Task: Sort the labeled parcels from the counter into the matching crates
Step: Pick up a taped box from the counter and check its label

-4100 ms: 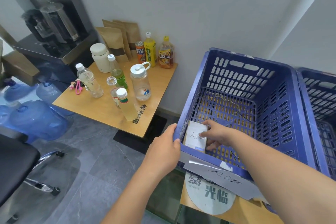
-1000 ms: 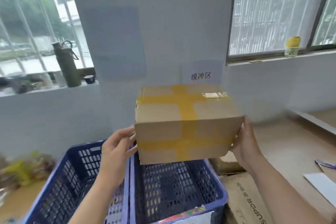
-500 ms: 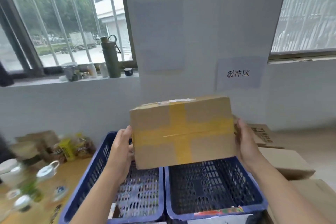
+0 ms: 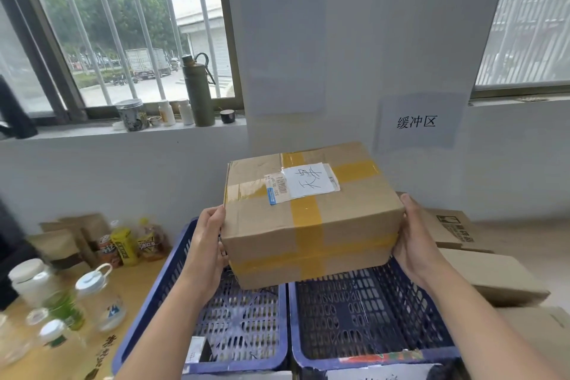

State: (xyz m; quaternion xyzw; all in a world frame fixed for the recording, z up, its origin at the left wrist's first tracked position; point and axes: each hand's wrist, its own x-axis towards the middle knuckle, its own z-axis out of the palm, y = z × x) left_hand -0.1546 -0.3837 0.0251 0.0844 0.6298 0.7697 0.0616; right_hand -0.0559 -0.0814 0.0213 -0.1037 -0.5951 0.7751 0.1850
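Two hands carry the parcel [image 4: 311, 219] above the blue crates: our left hand [image 4: 209, 244] and right hand [image 4: 413, 244] press flat on its ends, fingers clamped. We read the handwritten label [image 4: 311, 179], match it to the left crate [image 4: 234, 327] or right crate [image 4: 370, 318], then lower it level.

Parcel [image 4: 311, 216] above two side-by-side crates [image 4: 287, 327].

The parcel [image 4: 311, 219] hides both crates' far walls; the bottles [image 4: 61, 311] at lower left are blurred.
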